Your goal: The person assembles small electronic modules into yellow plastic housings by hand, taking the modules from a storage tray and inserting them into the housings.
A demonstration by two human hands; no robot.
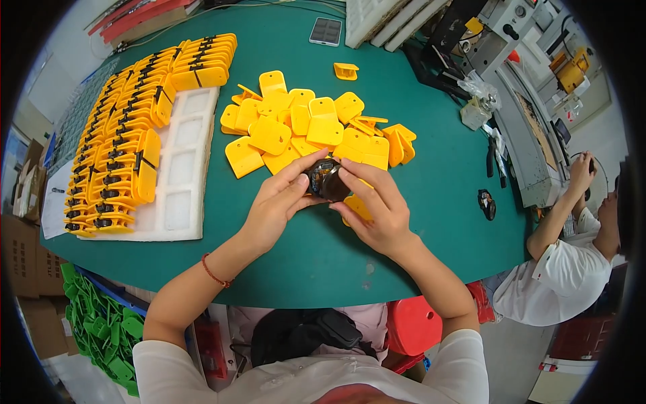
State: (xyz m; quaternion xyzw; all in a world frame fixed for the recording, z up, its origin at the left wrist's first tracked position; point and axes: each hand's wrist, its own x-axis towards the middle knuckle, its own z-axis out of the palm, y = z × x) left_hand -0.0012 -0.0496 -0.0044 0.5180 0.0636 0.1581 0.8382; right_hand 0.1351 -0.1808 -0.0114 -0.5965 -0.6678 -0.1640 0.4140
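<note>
Between my two hands, over the green table (282, 269), is a small black round device (324, 179) with what looks like fine electronic parts on its inner side. My left hand (277, 202) grips its left side with thumb and fingers. From the other side, my right hand (378, 207) closes on its smooth dark half. Whether the two halves are joined I cannot tell. A yellow plastic piece (359, 207) shows just under my right fingers. Just beyond my hands lies a loose heap of yellow folded plates (272, 135), each with a small hole.
At left, a white foam tray (183, 165) bears rows of yellow pieces with black parts (111, 161). Another black device (486, 205) lies at right, near black-handled tools (496, 158). A bench press (501, 34) stands far right, where a co-worker (565, 269) sits. Green pieces (101, 323) fill a bin lower left.
</note>
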